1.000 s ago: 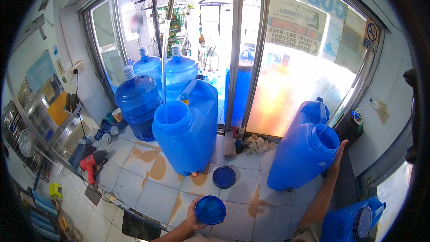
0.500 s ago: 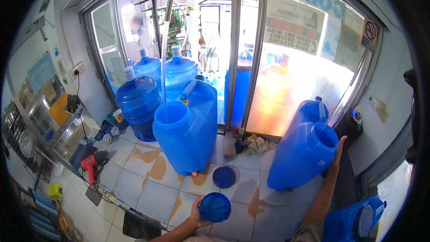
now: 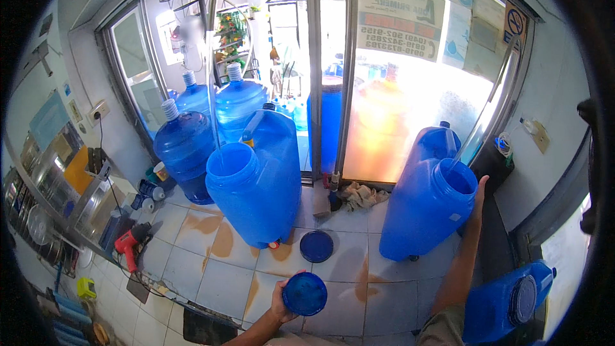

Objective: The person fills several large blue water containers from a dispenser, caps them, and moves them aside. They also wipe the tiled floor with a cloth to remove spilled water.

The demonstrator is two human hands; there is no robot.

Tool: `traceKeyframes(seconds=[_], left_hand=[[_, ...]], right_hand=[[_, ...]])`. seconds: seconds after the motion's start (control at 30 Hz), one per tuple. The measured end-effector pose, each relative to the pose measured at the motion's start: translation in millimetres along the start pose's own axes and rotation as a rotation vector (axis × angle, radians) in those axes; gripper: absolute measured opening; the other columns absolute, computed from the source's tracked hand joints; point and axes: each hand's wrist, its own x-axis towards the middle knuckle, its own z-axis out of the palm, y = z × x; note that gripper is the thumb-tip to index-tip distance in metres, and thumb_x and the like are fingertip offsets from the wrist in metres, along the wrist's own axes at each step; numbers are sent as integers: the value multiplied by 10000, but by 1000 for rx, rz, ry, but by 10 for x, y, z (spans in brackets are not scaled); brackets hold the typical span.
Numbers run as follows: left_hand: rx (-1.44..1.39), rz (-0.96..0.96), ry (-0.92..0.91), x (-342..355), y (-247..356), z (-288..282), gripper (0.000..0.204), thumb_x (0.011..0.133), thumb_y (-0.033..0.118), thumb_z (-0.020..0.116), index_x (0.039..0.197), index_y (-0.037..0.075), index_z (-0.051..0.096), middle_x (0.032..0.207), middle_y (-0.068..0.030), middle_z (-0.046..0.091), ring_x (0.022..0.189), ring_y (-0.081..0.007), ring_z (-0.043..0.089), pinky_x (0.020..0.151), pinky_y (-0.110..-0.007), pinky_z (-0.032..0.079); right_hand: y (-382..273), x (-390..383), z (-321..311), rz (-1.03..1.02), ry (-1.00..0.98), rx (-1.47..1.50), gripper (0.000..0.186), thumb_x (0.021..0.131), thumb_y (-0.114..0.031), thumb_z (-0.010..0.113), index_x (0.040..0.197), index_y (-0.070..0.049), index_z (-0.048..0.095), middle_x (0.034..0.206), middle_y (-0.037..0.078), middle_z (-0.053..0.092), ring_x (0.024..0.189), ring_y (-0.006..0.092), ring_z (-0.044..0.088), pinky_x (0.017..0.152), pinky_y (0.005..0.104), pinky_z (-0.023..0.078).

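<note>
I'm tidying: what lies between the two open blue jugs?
In the head view: a beige cloth and pale block at the back, and a dark blue lid nearer the left hand.

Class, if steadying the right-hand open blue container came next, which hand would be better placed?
Probably the right: the right hand seems to rest against that container, while the left hand is farther off, holding a round blue lid.

From afar I'm seeing bright blue on both open jugs (image 3: 413, 218), deeper blue on the held lid (image 3: 305, 294), red and black on the power tool (image 3: 130, 241), tan blotches (image 3: 223, 241) patterning white tiles (image 3: 218, 277).
</note>
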Motion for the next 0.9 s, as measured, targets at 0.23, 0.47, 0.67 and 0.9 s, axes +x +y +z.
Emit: traceKeyframes(seconds=[0.23, 0.47, 0.67, 0.9], left_hand=[[-61, -8, 15, 24, -8, -137, 758, 896, 632, 441, 1525, 209, 456, 1456, -162, 549, 1271, -413, 590, 1036, -642, 484], [69, 60, 42, 25, -14, -49, 741, 909, 602, 487, 1538, 214, 433, 1441, -164, 554, 1269, -412, 584, 1033, -651, 481], [104, 35, 12, 62, -58, -60, 722, 916, 597, 508, 1535, 235, 428, 1417, -157, 568, 1257, -410, 589, 1015, -658, 488], [13, 8, 36, 73, -49, -119, 682, 945, 604, 448, 1497, 204, 479, 1403, -126, 585, 1244, -373, 593, 1016, -584, 504]], right_hand=[[9, -24, -35, -19, -4, -1, 858, 1021, -731, 219, 1403, -42, 559, 1279, 114, 668, 1159, 238, 632, 1047, 433, 497], [36, 37, -31, -4, -21, 33, 884, 1021, -732, 211, 1437, -21, 531, 1326, 130, 647, 1193, 259, 617, 1078, 441, 469], [22, -45, 76, -24, 35, 17, 884, 1025, -730, 232, 1445, -10, 524, 1345, 116, 624, 1207, 237, 587, 1073, 417, 462], [-36, -81, 257, -94, 69, -4, 824, 1037, -701, 244, 1357, -26, 592, 1193, 109, 714, 1068, 196, 675, 989, 377, 541]])
